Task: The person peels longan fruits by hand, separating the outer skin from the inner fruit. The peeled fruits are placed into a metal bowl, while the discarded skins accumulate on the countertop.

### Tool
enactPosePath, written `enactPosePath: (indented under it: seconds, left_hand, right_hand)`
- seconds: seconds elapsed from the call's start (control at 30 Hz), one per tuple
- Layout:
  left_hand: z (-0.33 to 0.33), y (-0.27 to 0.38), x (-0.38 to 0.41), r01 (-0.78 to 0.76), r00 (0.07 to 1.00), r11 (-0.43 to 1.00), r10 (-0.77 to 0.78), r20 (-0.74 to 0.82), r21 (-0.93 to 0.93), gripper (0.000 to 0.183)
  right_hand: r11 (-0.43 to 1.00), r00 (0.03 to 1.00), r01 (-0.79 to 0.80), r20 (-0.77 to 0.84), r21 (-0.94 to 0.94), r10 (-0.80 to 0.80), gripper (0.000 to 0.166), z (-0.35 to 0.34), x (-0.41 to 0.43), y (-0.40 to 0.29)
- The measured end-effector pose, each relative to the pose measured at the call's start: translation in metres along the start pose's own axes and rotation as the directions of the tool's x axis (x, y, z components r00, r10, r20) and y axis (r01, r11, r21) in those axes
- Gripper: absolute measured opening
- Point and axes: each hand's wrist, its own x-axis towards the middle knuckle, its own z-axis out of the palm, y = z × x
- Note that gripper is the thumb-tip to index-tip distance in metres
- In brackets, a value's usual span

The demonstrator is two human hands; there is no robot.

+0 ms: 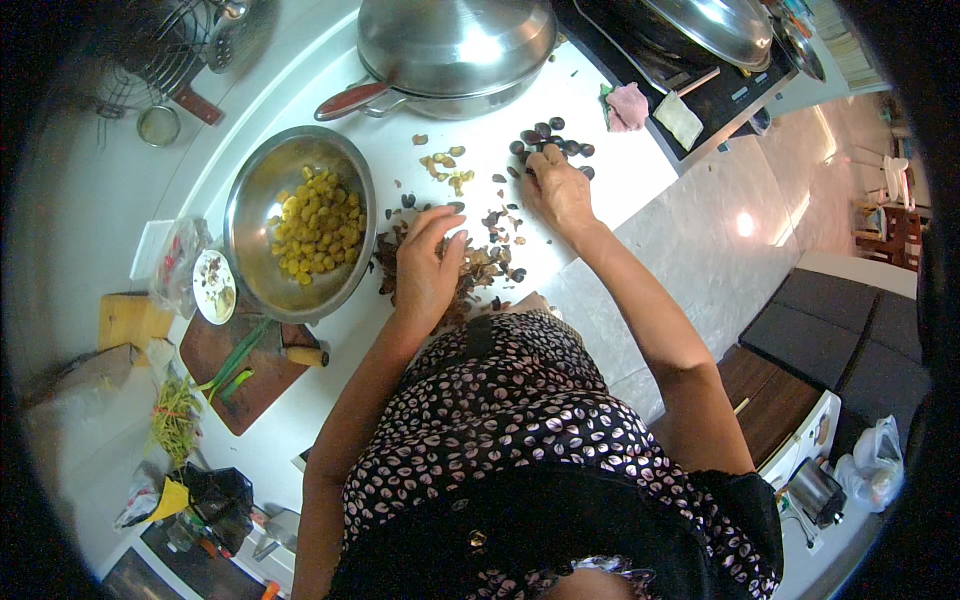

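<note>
Over a heap of brown shell pieces on the white countertop, my left hand has its fingers apart from the thumb, with a small dark piece near its fingertips. My right hand reaches to a cluster of dark, round chestnut-like nuts; its fingers are bent down among them, and whether they grip one is hidden. A steel bowl left of the hands holds many yellow peeled kernels. Yellowish scraps lie between the bowl and the nuts.
A lidded steel pan stands beyond the scraps. Pink and white cloths lie by the black cooktop. Left of me are a white dish and a cutting board with green onion and a wooden-handled knife.
</note>
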Motion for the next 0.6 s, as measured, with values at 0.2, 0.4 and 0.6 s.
enactPosePath:
  seconds: [0.2, 0.4, 0.6]
  left_hand:
    - [-0.002, 0.046, 0.015, 0.082, 0.996, 0.824, -0.084, 0.022, -0.561, 0.042]
    - [-0.029, 0.068, 0.013, 0.043, 0.999, 0.728, -0.028, 0.032, -0.685, 0.034]
    - [-0.052, 0.079, 0.004, 0.212, 0.977, 0.446, -0.12, 0.176, -0.87, 0.027]
  right_hand:
    - [0.341, 0.936, -0.351, 0.336, 0.872, 0.103, 0.02, -0.076, -0.013, -0.073]
    - [0.17, 0.891, -0.451, 0.431, 0.876, 0.142, 0.019, -0.132, -0.028, -0.103]
    - [0.685, 0.996, 0.072, -0.019, 0.725, -0.085, 0.015, -0.155, -0.036, -0.12]
